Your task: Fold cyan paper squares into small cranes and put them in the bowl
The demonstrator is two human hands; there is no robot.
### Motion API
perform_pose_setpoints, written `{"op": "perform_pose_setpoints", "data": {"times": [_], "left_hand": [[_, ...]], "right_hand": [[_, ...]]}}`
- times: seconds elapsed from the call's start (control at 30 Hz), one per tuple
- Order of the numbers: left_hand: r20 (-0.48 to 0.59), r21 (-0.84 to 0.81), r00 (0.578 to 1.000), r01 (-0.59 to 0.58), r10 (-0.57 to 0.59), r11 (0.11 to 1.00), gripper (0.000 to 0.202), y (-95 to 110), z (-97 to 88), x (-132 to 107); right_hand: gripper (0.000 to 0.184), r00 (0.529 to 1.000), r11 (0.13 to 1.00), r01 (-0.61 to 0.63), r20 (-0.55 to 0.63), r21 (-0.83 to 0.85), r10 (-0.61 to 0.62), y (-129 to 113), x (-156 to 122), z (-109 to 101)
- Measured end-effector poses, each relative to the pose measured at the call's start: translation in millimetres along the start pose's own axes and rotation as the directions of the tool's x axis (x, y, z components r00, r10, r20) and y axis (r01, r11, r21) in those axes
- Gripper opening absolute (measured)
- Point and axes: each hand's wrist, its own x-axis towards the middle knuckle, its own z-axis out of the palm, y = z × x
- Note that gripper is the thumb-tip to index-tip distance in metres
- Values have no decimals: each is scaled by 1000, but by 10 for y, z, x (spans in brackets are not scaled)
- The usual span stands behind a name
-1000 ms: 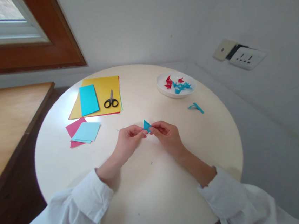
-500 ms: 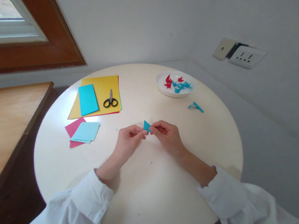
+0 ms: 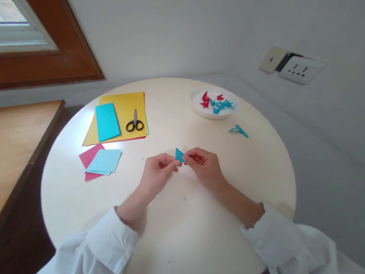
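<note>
A small folded piece of blue paper (image 3: 179,154), pointed at its top, is pinched between my two hands over the middle of the round table. My left hand (image 3: 158,170) grips its lower left edge between thumb and fingers. On the other side, my right hand (image 3: 205,167) pinches the lower right edge. Fingertips cover the bottom of the paper, so its full folded shape is hidden. Both hands are close together, with the fingertips almost meeting.
A white dish (image 3: 196,110) holds several red and blue folded paper figures. Blue paper scraps (image 3: 241,131) lie in front of it. Scissors (image 3: 135,123) and a blue paper rectangle (image 3: 107,122) rest on yellow sheets (image 3: 127,101). Nearer are pale blue squares (image 3: 104,161) and pink paper (image 3: 90,155).
</note>
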Motion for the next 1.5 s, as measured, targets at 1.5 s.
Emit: {"op": "perform_pose_setpoints", "data": {"times": [1.5], "left_hand": [[-42,-75,999,-27,24,997,24,-7,-16,-11]], "right_hand": [[13,987,995,-97,126,-37,101,-2,10,-22]]}}
